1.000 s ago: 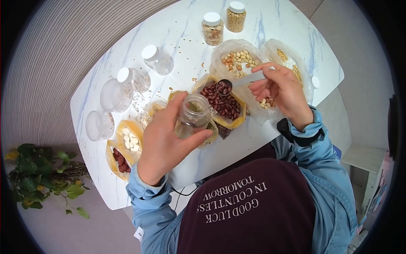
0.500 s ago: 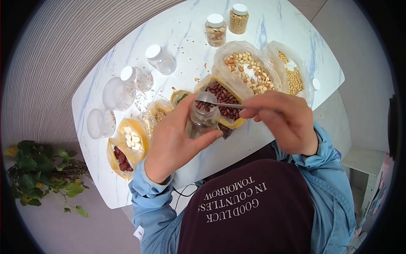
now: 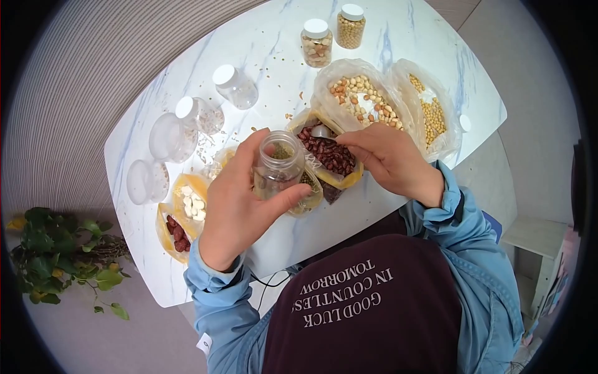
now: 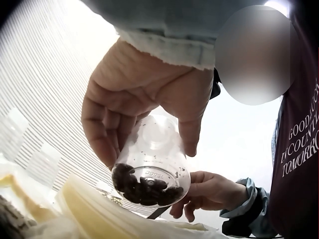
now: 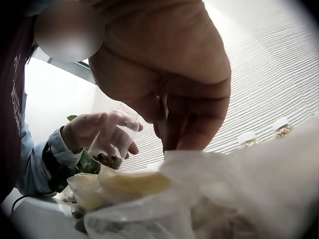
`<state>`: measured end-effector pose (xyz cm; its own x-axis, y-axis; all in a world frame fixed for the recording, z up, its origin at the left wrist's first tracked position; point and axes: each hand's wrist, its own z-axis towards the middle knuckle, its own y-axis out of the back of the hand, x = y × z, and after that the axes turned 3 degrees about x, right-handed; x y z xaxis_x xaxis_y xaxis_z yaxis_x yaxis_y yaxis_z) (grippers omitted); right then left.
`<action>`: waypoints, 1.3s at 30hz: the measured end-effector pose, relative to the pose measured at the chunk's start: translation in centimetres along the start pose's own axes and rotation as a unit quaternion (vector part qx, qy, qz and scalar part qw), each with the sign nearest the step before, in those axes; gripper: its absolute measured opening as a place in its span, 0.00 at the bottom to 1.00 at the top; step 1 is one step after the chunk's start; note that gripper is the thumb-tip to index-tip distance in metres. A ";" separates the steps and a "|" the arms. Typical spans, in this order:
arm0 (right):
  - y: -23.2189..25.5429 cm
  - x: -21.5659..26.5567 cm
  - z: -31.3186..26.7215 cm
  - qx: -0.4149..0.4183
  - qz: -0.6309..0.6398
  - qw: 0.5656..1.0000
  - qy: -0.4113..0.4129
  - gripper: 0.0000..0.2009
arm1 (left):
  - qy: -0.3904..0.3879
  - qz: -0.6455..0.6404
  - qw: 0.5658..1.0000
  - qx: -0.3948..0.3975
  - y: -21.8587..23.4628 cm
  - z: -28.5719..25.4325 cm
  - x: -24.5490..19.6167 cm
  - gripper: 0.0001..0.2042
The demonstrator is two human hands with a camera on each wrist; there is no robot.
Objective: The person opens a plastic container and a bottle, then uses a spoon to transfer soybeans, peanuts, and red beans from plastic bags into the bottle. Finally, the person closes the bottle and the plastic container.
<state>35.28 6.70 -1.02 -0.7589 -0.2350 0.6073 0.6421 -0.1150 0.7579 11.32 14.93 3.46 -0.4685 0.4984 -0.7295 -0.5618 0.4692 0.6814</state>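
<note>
My left hand (image 3: 230, 215) grips an open-mouthed clear jar (image 3: 278, 163), thumb on one side and fingers on the other. Several dark red beans (image 4: 147, 190) lie in the jar's bottom in the left wrist view. With thumb and fingers my right hand (image 3: 398, 165) pinches the handle of a small scoop (image 3: 321, 131). The scoop's bowl is down among the dark red beans (image 3: 335, 156) in a yellow-edged plastic bag (image 3: 350, 180). In the right wrist view, the white bag film hides the scoop below my fingers.
Bags of peanuts (image 3: 387, 116) and yellow beans (image 3: 433, 118) lie to the right. White-lidded filled jars (image 3: 317, 47) stand at the back. Clear jars (image 3: 237, 88) and open tubs (image 3: 172, 138) are at left, near bags of white pieces (image 3: 193, 206) and red dates (image 3: 179, 235).
The right hand has carried the scoop from the bag to the jar mouth, then back down into the red beans. The left hand moved slightly and still holds the jar.
</note>
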 end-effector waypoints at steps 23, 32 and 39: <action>2.6 -2.8 -0.1 -0.072 0.510 0.815 -0.266 0.14 | 0.005 -0.012 1.000 0.024 -0.3 0.3 -0.1 0.36; 5.1 0.3 0.3 -0.104 0.510 0.840 -0.154 0.14 | -0.020 0.012 0.999 0.031 -1.2 0.2 0.1 0.38; 4.4 4.2 0.6 -0.098 0.405 0.904 -0.098 0.13 | 0.005 -0.023 0.999 0.046 -1.1 0.4 -0.8 0.35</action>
<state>34.87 5.76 5.05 -0.0233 -0.1449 0.9892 0.9878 -0.1556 0.0004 12.57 14.30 3.30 -0.4516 0.4673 -0.7600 -0.5184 0.5558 0.6498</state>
